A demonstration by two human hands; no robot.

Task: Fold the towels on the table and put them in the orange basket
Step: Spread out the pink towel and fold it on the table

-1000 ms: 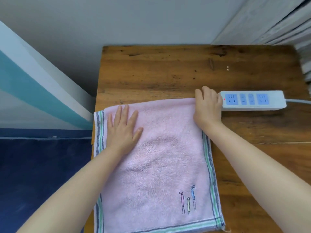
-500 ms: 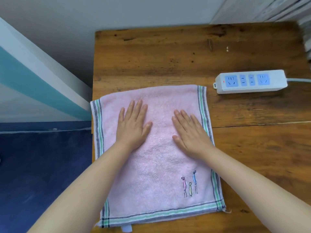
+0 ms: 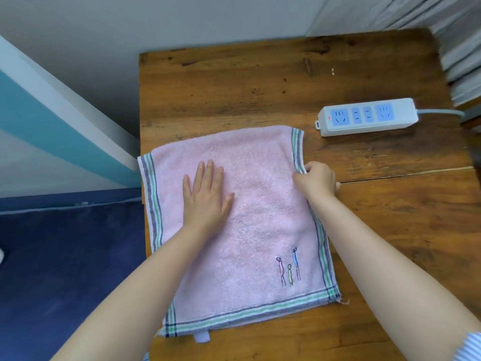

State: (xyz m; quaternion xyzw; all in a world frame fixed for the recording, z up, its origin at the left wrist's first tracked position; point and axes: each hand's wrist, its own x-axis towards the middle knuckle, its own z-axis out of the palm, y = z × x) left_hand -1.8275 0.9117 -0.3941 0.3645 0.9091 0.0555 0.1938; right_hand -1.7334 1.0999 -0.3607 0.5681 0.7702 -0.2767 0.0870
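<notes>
A pink towel (image 3: 260, 220) with green and grey striped edges and three small embroidered figures lies folded flat on the wooden table (image 3: 260, 87). My left hand (image 3: 205, 196) rests flat on its left half, fingers spread. My right hand (image 3: 316, 181) pinches the towel's right striped edge about midway along, lifting it slightly. No orange basket is in view.
A white power strip (image 3: 367, 117) with blue sockets lies at the table's right, its cable running off to the right. A stack of pale boards (image 3: 458, 48) stands at the back right. The table's left edge drops to a dark blue surface (image 3: 65, 256).
My right hand moved from the towel's far right corner to flat on the towel, then to its right edge, which it now pinches. My left hand stayed pressed flat.
</notes>
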